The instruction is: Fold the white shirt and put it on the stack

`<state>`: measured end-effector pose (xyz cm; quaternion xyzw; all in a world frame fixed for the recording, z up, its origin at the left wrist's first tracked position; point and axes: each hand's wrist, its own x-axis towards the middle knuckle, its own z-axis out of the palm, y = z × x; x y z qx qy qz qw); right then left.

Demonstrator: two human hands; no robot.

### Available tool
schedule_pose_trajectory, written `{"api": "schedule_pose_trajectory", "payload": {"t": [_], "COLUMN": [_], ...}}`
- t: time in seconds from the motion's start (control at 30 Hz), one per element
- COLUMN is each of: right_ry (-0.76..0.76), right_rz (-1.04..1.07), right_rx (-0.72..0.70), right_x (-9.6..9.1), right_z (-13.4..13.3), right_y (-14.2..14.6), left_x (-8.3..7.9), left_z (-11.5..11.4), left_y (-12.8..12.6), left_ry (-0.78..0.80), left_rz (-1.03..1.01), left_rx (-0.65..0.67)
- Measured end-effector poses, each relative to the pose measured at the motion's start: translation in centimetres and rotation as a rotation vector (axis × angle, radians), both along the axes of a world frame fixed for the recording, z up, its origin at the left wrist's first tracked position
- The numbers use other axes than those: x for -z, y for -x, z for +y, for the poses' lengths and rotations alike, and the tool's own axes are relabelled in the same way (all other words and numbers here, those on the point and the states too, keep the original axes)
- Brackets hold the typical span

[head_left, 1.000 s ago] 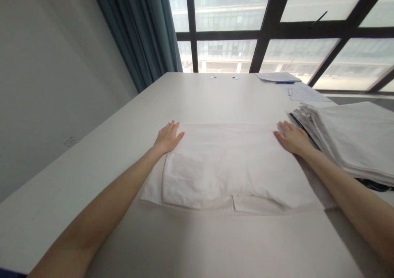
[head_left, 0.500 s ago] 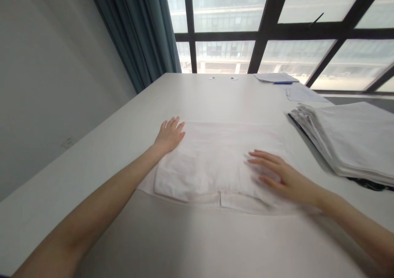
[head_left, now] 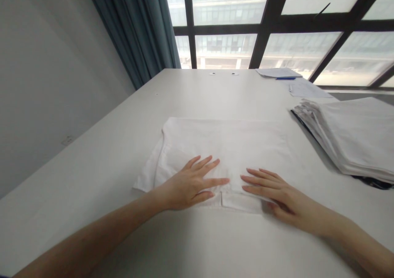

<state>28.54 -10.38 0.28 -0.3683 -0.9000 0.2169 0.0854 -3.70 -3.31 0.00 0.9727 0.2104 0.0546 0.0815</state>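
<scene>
Two bare hands lie flat on a folded white cloth spread in the middle of a pale table. In the head view, the left hand rests palm down on the cloth's near edge, fingers spread and gripping nothing. Just beside it, the right hand lies the same way, fingers stretched out flat toward the left hand. Off to the right sits a stack of folded cloths; papers and a blue pen lie near the window, beside a dark curtain.
</scene>
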Motion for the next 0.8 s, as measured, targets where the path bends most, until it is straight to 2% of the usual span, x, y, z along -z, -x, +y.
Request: {"api": "schedule_pose_trajectory", "payload": {"t": [0.27,0.43,0.53,0.67,0.8], "right_ry": [0.304,0.329,0.230,-0.071,-0.325], "right_rz": [0.253,0.349,0.291,0.152,0.056], "right_rx": [0.178,0.212,0.194,0.149,0.099], "right_x": [-0.7,-0.7,-0.8,-0.5,0.0], "right_z": [0.3,0.4,0.1,-0.5,-0.7], "right_y": [-0.9,-0.8,-0.1,0.9,1.4], "left_x": [-0.3,-0.1,0.0,0.2,0.2], "left_z": [-0.2,-0.3,-0.7,-1.3,-1.6], "left_y": [0.0,-0.2,-0.3,-0.5,-0.6], "left_ry": [-0.006,-0.066,-0.206,-0.402,-0.453], "left_rz": [0.010,-0.041,-0.134,-0.229,-0.256], "left_rx": [0.081,0.070,0.110,0.202,0.264]}}
